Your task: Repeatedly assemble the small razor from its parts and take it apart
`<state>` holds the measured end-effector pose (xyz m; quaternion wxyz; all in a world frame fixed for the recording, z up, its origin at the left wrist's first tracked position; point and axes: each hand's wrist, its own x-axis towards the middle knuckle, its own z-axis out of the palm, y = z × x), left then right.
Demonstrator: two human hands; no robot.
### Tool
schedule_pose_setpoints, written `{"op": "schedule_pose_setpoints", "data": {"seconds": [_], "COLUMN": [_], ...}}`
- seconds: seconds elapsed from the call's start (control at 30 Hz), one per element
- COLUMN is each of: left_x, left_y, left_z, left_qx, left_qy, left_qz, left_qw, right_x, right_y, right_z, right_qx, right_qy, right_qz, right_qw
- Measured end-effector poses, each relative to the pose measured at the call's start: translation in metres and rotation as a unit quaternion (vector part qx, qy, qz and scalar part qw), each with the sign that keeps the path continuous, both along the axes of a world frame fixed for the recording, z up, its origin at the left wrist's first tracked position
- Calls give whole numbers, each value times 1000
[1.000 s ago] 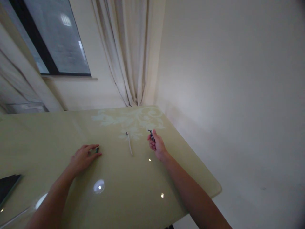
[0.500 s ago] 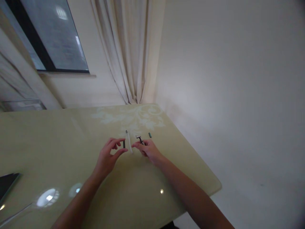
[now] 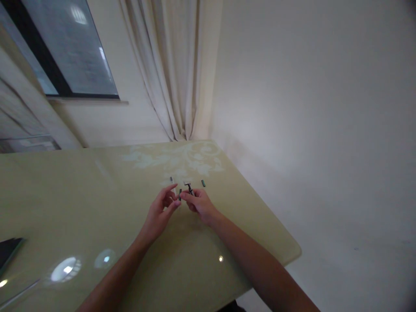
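My right hand [image 3: 199, 203] is closed around the handle of a razor [image 3: 187, 185], whose T-shaped head points up and to the left. Close beside it, my left hand [image 3: 165, 203] has a small dark strip [image 3: 180, 194] at its thumb and index fingertip. That strip stands nearly upright and is also close to my right fingertips; whether they touch it I cannot tell. Behind my left fingers lies a white toothbrush [image 3: 172, 180] with a dark head, its handle partly hidden. Another short dark green piece [image 3: 203, 183] rests on the tabletop, beyond my right hand.
The glossy pale table [image 3: 253, 216] has a rounded corner at the right and a wall [image 3: 308, 130] along that side. A dark flat object [image 3: 9, 251] lies at the left edge, near a thin pale cable-like line [image 3: 22, 292]. Curtains [image 3: 177, 78] hang behind.
My left hand has moved right with the dark strip, bringing it up to my right hand. It now covers part of the toothbrush. The razor stays in my right hand.
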<state>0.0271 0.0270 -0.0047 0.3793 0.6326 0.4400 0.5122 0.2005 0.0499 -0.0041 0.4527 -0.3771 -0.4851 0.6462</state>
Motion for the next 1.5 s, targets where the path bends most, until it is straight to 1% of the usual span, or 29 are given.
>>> {"op": "schedule_pose_setpoints", "data": {"seconds": [0.07,0.1,0.17,0.27,0.4,0.5,0.63,0.73,0.77,0.8,0.83,0.87,0.9,0.97,1.0,1.07,1.17,1.3,1.5], "left_x": [1,2,1,-2,-5,-6,-5,-5,-6,-6,-6,-7,-7,-6,-6,-4,-1,1,3], "left_y": [2,4,8,15,24,27,27,28,28,29,30,31,32,33,34,34,32,31,31], "left_z": [2,4,8,15,26,33,37,36,35,33,31,29,26,22,21,19,20,20,21], "left_qx": [-82,-125,-200,-261,-307,-315,-319,-325,-327,-327,-323,-314,-301,-271,-256,-233,-213,-190,-182], "left_qy": [-41,-56,-83,-115,-106,-107,-102,-98,-99,-102,-108,-117,-131,-165,-185,-222,-259,-279,-286], "left_qz": [-8,-14,-30,-53,-132,-182,-210,-215,-217,-218,-214,-206,-194,-165,-155,-151,-169,-182,-198], "left_qw": [996,991,976,957,937,925,919,916,914,914,916,919,924,934,936,935,927,924,920], "right_x": [3,5,10,17,23,26,29,30,30,29,29,29,28,27,26,25,23,19,17], "right_y": [5,6,8,8,5,4,4,2,1,0,-1,-3,-5,-9,-11,-15,-20,-22,-21], "right_z": [-2,-3,-5,-8,-11,-11,-10,-9,-8,-6,-4,-2,1,7,10,15,18,18,14], "right_qx": [72,119,210,320,428,492,554,571,572,572,564,546,517,440,405,367,363,369,373], "right_qy": [-79,-123,-205,-285,-338,-361,-379,-397,-398,-392,-380,-361,-339,-295,-275,-247,-230,-246,-245], "right_qz": [-52,-76,-112,-140,-145,-148,-156,-161,-159,-155,-153,-154,-157,-171,-179,-184,-163,-127,-121], "right_qw": [993,982,949,893,825,778,724,701,699,704,717,740,770,831,853,878,888,887,887]}}
